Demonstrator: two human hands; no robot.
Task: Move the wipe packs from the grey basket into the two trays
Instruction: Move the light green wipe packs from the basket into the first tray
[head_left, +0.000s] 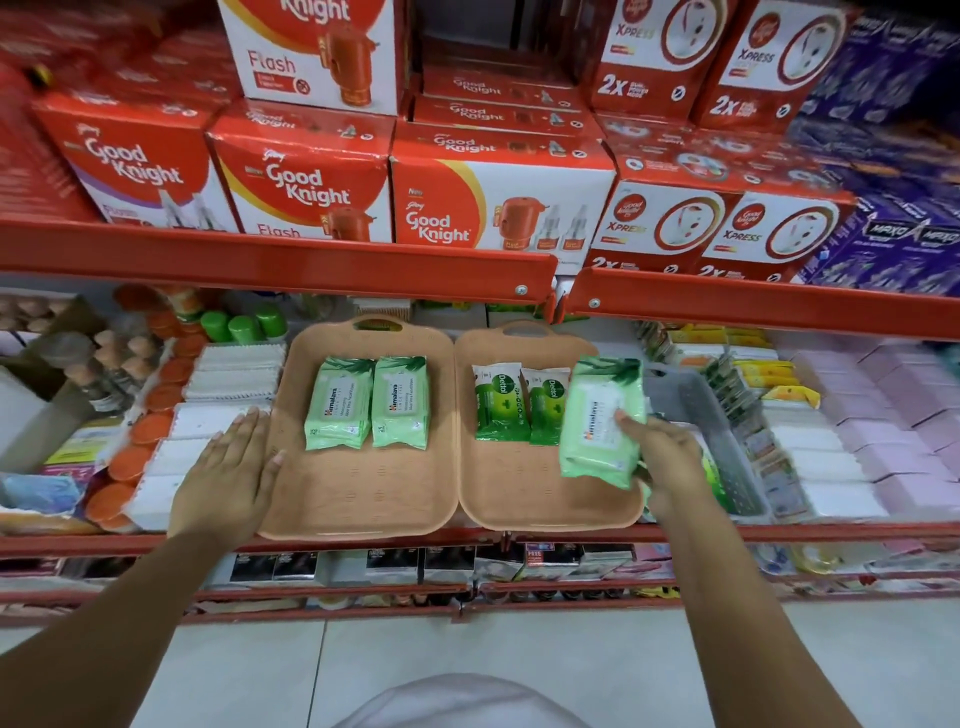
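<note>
Fingers (631, 422) of the right hand (670, 467) wrap around the lower right edge of a pale green Himalaya wipe pack (600, 421), thumb on its front face and the rest curled behind, holding it tilted above the right side of the right tray (498, 499). That pack partly covers the second of two dark green Dettol packs (501, 402) lying side by side at the back of this tray. Left hand (228, 473) lies flat with its fingers straight and close together, palm down, on the white boxes (166, 467) just beside the left tray (358, 499); its thumb reaches the tray's left rim. Two more pale green Himalaya packs (369, 402) rest side by side, upright to the camera, in the back half of the left tray. Both trays are tan, with a handle slot at the far end, and sit touching each other on the middle shelf, their front halves bare. The grey basket (696, 415) stands just to the right of the right tray, behind the right hand; some green packaging shows inside it near the wrist, though how many packs it holds cannot be made out. Red Good Knight cartons (498, 202) fill the shelf above, and orange-lidded containers (156, 415) line up to the left of the white boxes
</note>
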